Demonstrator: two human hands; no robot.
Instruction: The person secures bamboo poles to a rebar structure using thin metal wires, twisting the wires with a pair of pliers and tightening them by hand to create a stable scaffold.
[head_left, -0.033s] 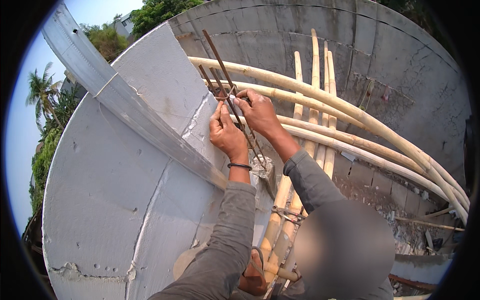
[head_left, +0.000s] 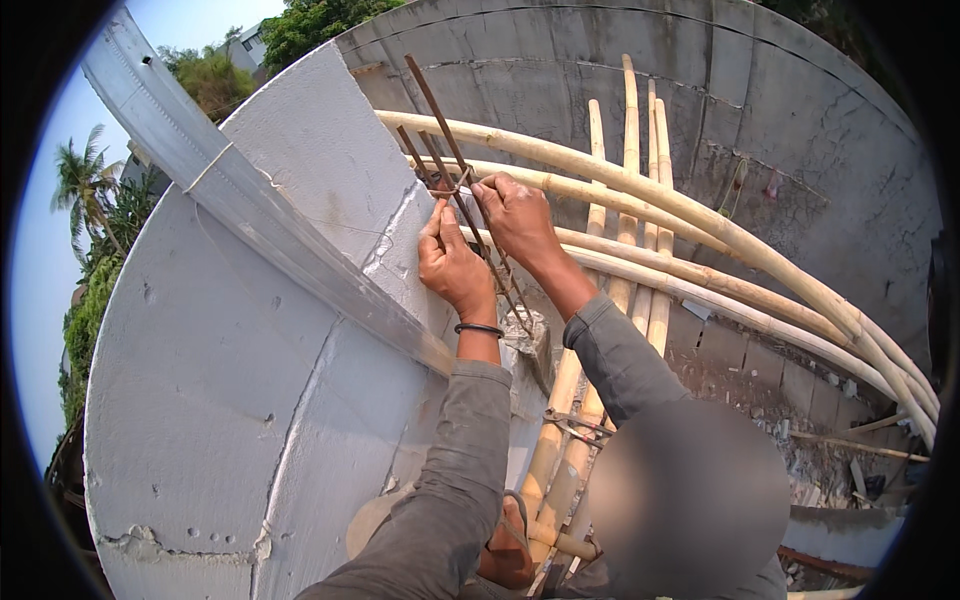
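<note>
Rusty steel rebars (head_left: pixel 436 107) rise in a slanted cluster beside the pale wall panel, crossed near their upper part by a thin steel stirrup (head_left: pixel 447 192). My left hand (head_left: pixel 457 268), with a dark band at its wrist, pinches at the stirrup's near side with thumb and fingertips. On the right of the bars, my right hand (head_left: pixel 519 218) is closed, its fingertips pressed together close to the stirrup. Whatever lies between those fingers is too small to tell. Lower down, the bars run into a rough concrete stub (head_left: pixel 527 345).
Long bamboo poles (head_left: pixel 700 226) cross to the right, with upright poles (head_left: pixel 628 150) among them. A metal channel (head_left: pixel 270 215) leans across the light wall panel (head_left: pixel 210 330) on the left. A grey wall (head_left: pixel 800 130) stands behind. Rubble (head_left: pixel 820 450) lies below right.
My right fingertips have shifted very slightly up and right by the stirrup. My left hand stays almost in place at the bars.
</note>
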